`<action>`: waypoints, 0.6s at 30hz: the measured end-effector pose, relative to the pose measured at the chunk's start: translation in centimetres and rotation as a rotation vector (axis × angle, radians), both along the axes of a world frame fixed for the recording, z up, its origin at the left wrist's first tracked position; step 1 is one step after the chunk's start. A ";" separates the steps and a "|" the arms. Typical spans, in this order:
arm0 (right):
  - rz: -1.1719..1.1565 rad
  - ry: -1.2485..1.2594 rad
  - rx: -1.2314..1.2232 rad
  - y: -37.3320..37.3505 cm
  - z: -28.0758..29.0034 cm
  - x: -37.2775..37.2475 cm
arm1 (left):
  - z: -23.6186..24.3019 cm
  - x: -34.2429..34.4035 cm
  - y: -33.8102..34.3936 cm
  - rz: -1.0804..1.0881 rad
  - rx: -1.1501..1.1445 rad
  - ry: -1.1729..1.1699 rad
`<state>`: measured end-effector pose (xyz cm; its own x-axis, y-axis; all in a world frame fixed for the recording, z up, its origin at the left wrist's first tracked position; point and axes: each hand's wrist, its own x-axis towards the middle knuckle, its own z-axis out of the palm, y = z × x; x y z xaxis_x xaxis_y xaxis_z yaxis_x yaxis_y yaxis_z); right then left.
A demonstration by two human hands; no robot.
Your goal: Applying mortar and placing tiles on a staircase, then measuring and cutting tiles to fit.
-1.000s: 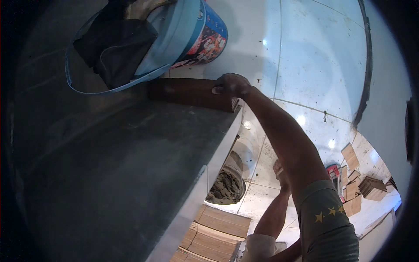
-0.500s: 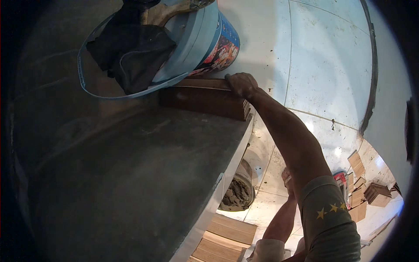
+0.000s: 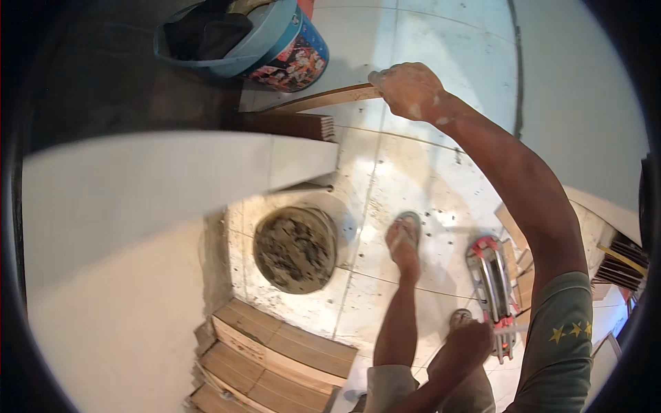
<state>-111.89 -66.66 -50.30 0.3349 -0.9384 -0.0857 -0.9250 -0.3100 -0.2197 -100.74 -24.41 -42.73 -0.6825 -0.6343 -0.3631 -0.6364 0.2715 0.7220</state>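
A wood-look strip [image 3: 323,98] is gripped at its right end by the right hand [image 3: 412,91], whose fingers are closed over the edge; the left hand [image 3: 474,341] is held low, well apart from the right, beside a red-and-silver tile cutter [image 3: 489,275]; whether anything is clasped in it cannot be told, though a thin pale piece is seen at its knuckles; the strip is thus reached by the right hand alone, the nearer of the two; it is stretched leftward from that hand, its long axis set nearly crosswise and dipped slightly toward its left end; that end is brought close over the far side of a brown tile stack [image 3: 289,126], and contact there cannot be made out; the stack is set at the right end of the counter [image 3: 172,162], by its corner; beyond the strip a blue bucket [image 3: 295,60] is seen, with dark cloth [image 3: 206,34] draped in it; below the counter's front edge, a pail [image 3: 335,241] is filled with grey mortar [image 3: 292,251].
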 end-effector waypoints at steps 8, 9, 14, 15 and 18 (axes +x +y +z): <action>-0.276 -0.051 0.004 23.8 10.3 -7.7 | 1.7 10.8 9.4 0.143 0.224 -0.274; -0.253 -0.005 -0.002 27.2 10.7 -9.7 | 3.0 12.2 8.8 0.058 0.270 -0.269; -0.200 0.048 -0.005 42.2 8.6 -14.1 | -4.9 26.3 7.5 -0.025 0.443 0.108; -0.206 -0.021 0.063 44.4 8.4 -13.4 | -6.2 28.6 6.5 0.183 0.655 0.112; -0.419 -0.259 0.421 50.3 6.5 -10.6 | -11.2 34.5 7.6 0.766 0.670 0.267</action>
<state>-122.46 -16.36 -43.82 0.0066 -0.8976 -0.4408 -0.8496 0.2274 -0.4758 -66.25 -16.76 -53.93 -0.2935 -0.6552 -0.6961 -0.2669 -0.6431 0.7178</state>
